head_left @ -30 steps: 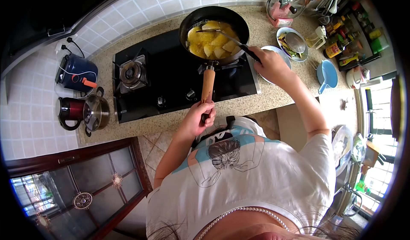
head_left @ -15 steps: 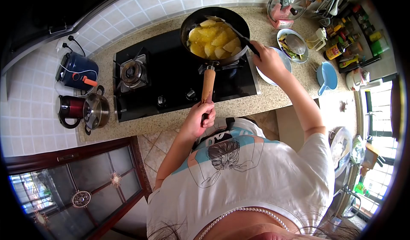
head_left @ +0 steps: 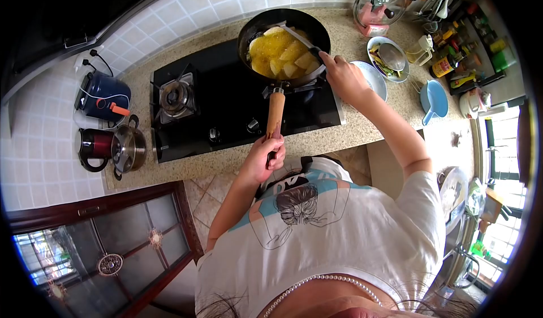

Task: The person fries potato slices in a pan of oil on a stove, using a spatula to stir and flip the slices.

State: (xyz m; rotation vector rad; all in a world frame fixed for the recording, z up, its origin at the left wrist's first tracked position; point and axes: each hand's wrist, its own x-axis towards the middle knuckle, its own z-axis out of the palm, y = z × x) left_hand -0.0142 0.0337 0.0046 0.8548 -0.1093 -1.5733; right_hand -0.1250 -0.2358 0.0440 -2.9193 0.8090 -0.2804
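A dark wok (head_left: 320,30) sits on the right burner of the black gas hob, with yellow frothing oil and pale slices (head_left: 294,49) that look like potato. My left hand (head_left: 267,158) is wrapped round the lower end of its wooden handle (head_left: 275,108). Over the wok's right rim, my right hand (head_left: 346,81) grips the black handle of a metal spatula (head_left: 300,38). The spatula's blade reaches in among the slices near the far side, its tip partly hidden. Just beyond my right hand, a white plate (head_left: 373,80) rests on the counter.
The left burner (head_left: 176,97) has nothing on it. A lidded glass pot (head_left: 129,148) and a dark red kettle (head_left: 93,148) stand left of the hob. On the right are a bowl of vegetable pieces (head_left: 384,69), a blue ladle-like scoop (head_left: 434,97) and several bottles.
My right hand has shifted slightly left and down, and the spatula's blade has swung left and further across the slices. The left hand and the wok have barely moved.
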